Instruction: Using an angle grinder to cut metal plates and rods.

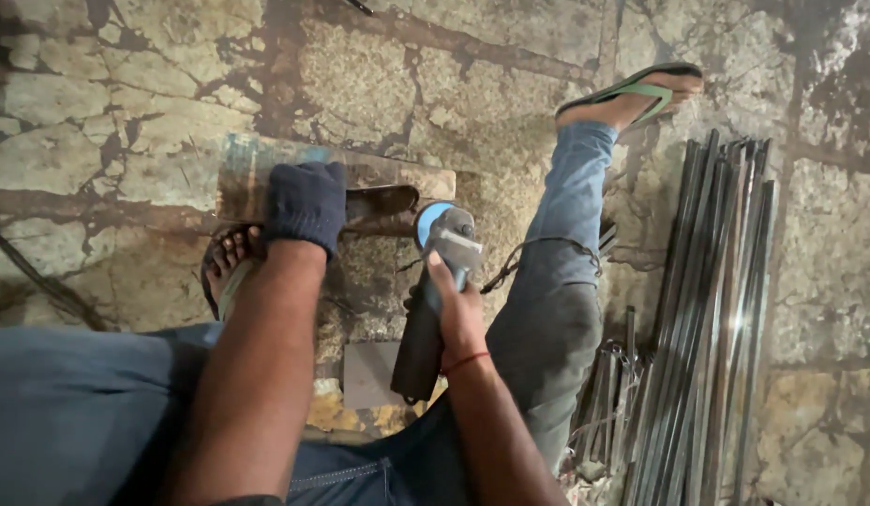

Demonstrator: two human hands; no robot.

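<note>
The person sat low on the cracked stone floor (510,84), legs spread, with the work between them. A worn wooden block (388,178) lay crosswise just ahead of the knees, its far edge running level from left to right and its right end stopping short of the outstretched right leg (557,281). Beyond the block the floor lay open to the top of the view. On the right a bundle of long metal rods (716,319) ran alongside the right leg, near it, and closed that side in. A flat grey plate (369,375) lay on the floor close to the person's lap.

The left hand (306,204), in a dark knitted glove, reached straight forward with the forearm bare and pressed palm-down on a dark curved metal piece (383,200) lying on the block; the fingers curled over its left end, so the hand was closed down on it. The left foot (231,255), in a sandal, sat just beside that hand at the block's near edge.

The right hand (454,314), bare, with a red thread at the wrist, was wrapped tight round the body of an angle grinder (433,300). The grinder pointed away from the person, its blue-guarded head (437,225) just at the right end of the metal piece; whether disc met metal I could not tell.
</note>
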